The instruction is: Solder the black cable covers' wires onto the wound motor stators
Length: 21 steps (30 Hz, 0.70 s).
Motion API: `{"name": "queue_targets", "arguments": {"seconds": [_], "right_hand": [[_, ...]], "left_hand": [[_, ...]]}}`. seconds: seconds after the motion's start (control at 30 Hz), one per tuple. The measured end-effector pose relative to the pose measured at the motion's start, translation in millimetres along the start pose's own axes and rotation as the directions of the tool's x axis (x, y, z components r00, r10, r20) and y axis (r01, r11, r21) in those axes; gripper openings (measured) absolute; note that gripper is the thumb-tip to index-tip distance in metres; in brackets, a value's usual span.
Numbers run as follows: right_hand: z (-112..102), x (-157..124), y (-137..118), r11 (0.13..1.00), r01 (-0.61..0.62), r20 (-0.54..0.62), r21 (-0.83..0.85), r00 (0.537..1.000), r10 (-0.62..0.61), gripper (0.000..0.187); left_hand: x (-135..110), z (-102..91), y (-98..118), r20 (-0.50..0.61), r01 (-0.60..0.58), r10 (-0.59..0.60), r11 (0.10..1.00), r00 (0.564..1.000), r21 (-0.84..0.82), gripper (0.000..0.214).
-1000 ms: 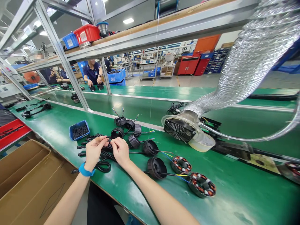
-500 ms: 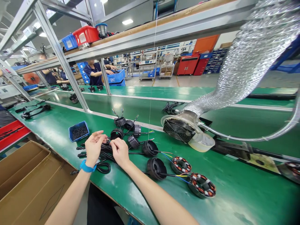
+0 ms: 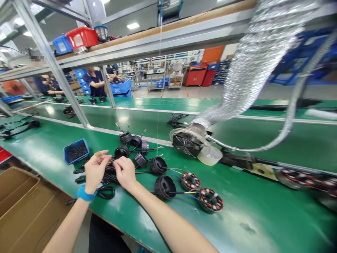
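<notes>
Smooth, glossy green top on the bench (image 3: 244,211). Shiny, crinkly silver foil on the fat hose (image 3: 252,70). Matt black plastic on the round caps (image 3: 165,187), and dull black rubber on the cables (image 3: 109,179). Shiny metal rims on the motor stators (image 3: 210,200). Smooth blue plastic on the small tray (image 3: 68,158), with dark metal screws (image 3: 77,153) inside. Dull, rough brown paper on the cardboard box (image 3: 18,207). Smooth pale metal on the shelf posts (image 3: 44,52), and plain wood along the shelf (image 3: 168,25).
</notes>
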State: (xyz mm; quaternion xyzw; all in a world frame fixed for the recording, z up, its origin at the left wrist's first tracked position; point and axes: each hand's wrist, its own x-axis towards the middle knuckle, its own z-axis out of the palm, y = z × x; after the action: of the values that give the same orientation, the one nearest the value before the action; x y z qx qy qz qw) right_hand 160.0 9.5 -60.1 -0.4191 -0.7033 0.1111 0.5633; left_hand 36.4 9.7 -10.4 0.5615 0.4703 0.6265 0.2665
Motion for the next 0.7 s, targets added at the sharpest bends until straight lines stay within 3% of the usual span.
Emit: {"name": "queue_targets", "arguments": {"seconds": [0.13, 0.3, 0.5, 0.6, 0.7], "right_hand": [[-0.8, 1.0, -0.9, 0.996, 0.009, 0.006, -0.086, 1.000, -0.008, 0.017], [0.6, 2.5, -0.7, 0.987, -0.010, -0.017, -0.159, 1.000, 0.008, 0.016], [5.2, 1.5, 2.2, 0.998, -0.066, -0.039, -0.015, 0.997, 0.065, 0.011], [7.5, 1.5, 5.7, 0.993, -0.094, -0.074, 0.076, 0.992, 0.100, 0.029], [8.9, 2.3, 9.2, 0.992, -0.071, -0.118, 0.104, 0.990, 0.083, 0.023]], "left_hand": [[-1.3, -2.9, -2.7, 0.008, -0.020, 0.019, 0.990, 1.000, 0.139, 0.033], [-4.9, -6.0, -11.0, 0.162, -0.109, 0.069, 0.962, 0.984, 0.249, 0.028], [-6.5, -1.0, -14.5, 0.037, 0.201, -0.201, 0.980, 0.979, 0.013, 0.033], [-2.8, -1.0, -11.9, -0.001, 0.220, -0.221, 0.968, 0.975, -0.119, 0.036], [-0.1, -0.9, -7.3, 0.024, 0.170, -0.168, 0.974, 0.985, -0.153, 0.046]]}}
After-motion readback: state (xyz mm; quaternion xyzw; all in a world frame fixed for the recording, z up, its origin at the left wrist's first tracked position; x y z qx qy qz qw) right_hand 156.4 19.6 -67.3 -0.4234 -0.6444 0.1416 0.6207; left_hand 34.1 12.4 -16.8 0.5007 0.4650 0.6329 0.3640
